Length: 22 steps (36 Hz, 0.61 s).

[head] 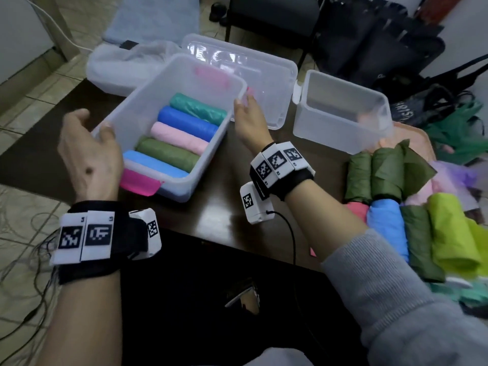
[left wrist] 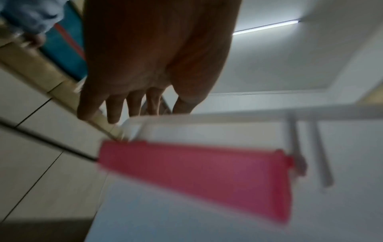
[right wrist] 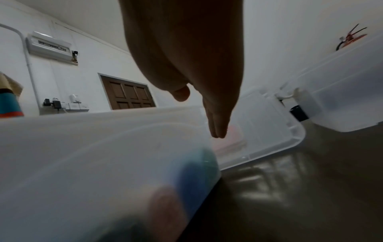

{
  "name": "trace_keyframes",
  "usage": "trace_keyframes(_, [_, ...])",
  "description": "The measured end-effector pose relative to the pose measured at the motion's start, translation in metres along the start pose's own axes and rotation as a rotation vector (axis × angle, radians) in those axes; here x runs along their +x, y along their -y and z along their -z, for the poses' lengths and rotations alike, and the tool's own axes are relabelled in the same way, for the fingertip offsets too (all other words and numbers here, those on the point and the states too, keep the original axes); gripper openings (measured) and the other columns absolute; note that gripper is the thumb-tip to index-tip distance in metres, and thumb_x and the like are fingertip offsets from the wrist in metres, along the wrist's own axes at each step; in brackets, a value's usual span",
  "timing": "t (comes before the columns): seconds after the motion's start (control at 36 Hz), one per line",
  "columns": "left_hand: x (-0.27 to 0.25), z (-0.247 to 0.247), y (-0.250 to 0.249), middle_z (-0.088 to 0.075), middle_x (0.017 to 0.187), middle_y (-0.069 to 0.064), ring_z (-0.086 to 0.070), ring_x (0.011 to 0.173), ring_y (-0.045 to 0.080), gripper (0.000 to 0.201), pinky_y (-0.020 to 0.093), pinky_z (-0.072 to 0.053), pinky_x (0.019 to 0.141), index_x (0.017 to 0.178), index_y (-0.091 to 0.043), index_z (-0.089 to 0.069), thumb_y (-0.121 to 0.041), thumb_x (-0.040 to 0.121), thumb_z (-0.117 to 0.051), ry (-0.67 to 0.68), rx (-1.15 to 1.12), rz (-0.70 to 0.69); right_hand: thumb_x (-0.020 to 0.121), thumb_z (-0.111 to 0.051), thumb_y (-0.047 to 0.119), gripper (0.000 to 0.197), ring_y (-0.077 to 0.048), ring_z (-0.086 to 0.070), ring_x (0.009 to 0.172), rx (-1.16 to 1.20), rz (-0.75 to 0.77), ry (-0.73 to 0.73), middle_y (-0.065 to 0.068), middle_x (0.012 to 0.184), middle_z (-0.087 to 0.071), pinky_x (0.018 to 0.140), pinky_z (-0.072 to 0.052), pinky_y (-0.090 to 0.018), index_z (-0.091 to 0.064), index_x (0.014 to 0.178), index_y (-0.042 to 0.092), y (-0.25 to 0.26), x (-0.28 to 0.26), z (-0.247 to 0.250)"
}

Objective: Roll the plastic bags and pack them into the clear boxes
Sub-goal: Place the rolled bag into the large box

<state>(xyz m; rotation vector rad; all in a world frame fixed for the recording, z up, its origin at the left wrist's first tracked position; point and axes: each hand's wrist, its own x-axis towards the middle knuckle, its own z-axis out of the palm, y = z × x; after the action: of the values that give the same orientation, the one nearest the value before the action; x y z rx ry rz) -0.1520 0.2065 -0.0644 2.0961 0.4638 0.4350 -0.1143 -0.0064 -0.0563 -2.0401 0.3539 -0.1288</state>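
A clear box [head: 137, 101] stands on the dark table, with a pink latch [head: 140, 182] on its near end. Inside lie several rolled bags side by side: teal [head: 198, 108], blue [head: 187, 122], pink [head: 179, 136], olive [head: 169, 154] and light blue [head: 155, 163]. My left hand [head: 87, 143] is at the box's near left corner, its thumb touching the rim and its fingers loose. In the left wrist view the fingers [left wrist: 132, 108] reach straight past the rim [left wrist: 228, 116]. My right hand [head: 248, 114] lies flat against the box's far right wall, and its fingers [right wrist: 217, 127] are straight.
A second clear box [head: 340, 120] stands empty at the right, with a clear lid [head: 264, 75] lying behind the packed box. More rolled bags [head: 385, 178] and a lime one [head: 451, 233] are piled at the table's right. A white bag [head: 118, 67] lies at the back left.
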Motion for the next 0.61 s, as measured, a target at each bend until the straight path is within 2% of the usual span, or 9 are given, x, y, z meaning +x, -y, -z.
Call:
trace_keyframes(0.06, [-0.004,0.000,-0.008,-0.044,0.140,0.010,-0.040,0.130,0.023,0.056,0.033,-0.031,0.110,0.136,-0.010,-0.041,-0.040,0.089,-0.041,-0.090,-0.003,-0.100,0.102,-0.033,0.016,0.040,-0.027,-0.041,0.129,-0.022,-0.008,-0.002,-0.018,0.139,-0.045,0.096,-0.026,-0.021,-0.034,0.138,-0.003,-0.009,-0.002,0.011])
trace_keyframes(0.11, [-0.010,-0.002,-0.024,-0.045,0.139,0.004,-0.041,0.130,0.018,0.060,0.022,-0.028,0.108,0.135,-0.012,-0.043,-0.044,0.085,-0.035,-0.135,-0.039,-0.194,0.102,-0.037,0.020,0.045,-0.024,-0.042,0.130,-0.048,-0.044,-0.005,-0.015,0.140,-0.045,0.098,-0.028,-0.021,-0.031,0.142,0.001,-0.020,-0.004,0.024])
trace_keyframes(0.19, [-0.030,-0.012,-0.055,-0.051,0.133,0.002,-0.046,0.123,0.012,0.047,0.014,-0.031,0.104,0.131,-0.011,-0.048,-0.030,0.088,-0.039,-0.062,-0.160,-0.350,0.098,-0.045,0.020,0.046,-0.024,-0.045,0.128,-0.129,-0.093,-0.064,-0.013,0.139,-0.047,0.106,-0.035,-0.030,-0.036,0.141,0.006,-0.038,-0.004,0.051])
trace_keyframes(0.25, [-0.052,-0.025,-0.074,-0.054,0.130,0.005,-0.048,0.121,0.014,0.039,0.012,-0.031,0.099,0.128,-0.008,-0.050,-0.018,0.090,-0.044,0.025,-0.181,-0.423,0.095,-0.048,0.017,0.044,-0.024,-0.047,0.125,-0.197,-0.121,-0.124,-0.012,0.135,-0.050,0.105,-0.037,-0.032,-0.041,0.137,0.006,-0.049,-0.004,0.074])
trace_keyframes(0.36, [-0.093,-0.062,-0.089,-0.058,0.124,0.008,-0.052,0.117,0.020,0.034,0.017,-0.031,0.096,0.124,-0.006,-0.054,-0.012,0.090,-0.049,0.254,-0.207,-0.490,0.086,-0.048,0.012,0.046,-0.029,-0.047,0.122,-0.350,-0.209,-0.263,-0.014,0.131,-0.051,0.103,-0.039,-0.037,-0.047,0.131,0.008,-0.073,-0.006,0.129])
trace_keyframes(0.44, [-0.120,-0.089,-0.088,-0.059,0.123,0.010,-0.052,0.116,0.023,0.033,0.019,-0.030,0.096,0.123,-0.005,-0.055,-0.010,0.091,-0.053,0.449,-0.145,-0.533,0.084,-0.048,0.013,0.045,-0.034,-0.035,0.127,-0.568,-0.286,-0.409,-0.016,0.135,-0.042,0.103,-0.032,-0.040,-0.049,0.129,0.010,-0.090,-0.010,0.170])
trace_keyframes(0.53, [-0.143,-0.115,-0.078,-0.051,0.134,0.009,-0.043,0.128,0.020,0.037,0.018,-0.024,0.103,0.128,-0.007,-0.051,-0.015,0.093,-0.053,0.662,-0.002,-0.566,0.085,-0.051,0.016,0.047,-0.036,-0.028,0.130,-0.764,-0.401,-0.544,-0.018,0.139,-0.033,0.105,-0.028,-0.044,-0.042,0.130,0.008,-0.102,-0.018,0.204])
trace_keyframes(0.61, [-0.160,-0.133,-0.066,-0.034,0.148,0.013,-0.024,0.141,0.022,0.044,0.027,-0.016,0.114,0.136,-0.008,-0.042,-0.023,0.095,-0.050,0.833,0.137,-0.524,0.088,-0.053,0.029,0.055,-0.036,-0.028,0.131,-0.795,-0.515,-0.598,-0.020,0.142,-0.031,0.104,-0.029,-0.045,-0.036,0.134,0.005,-0.116,-0.022,0.226])
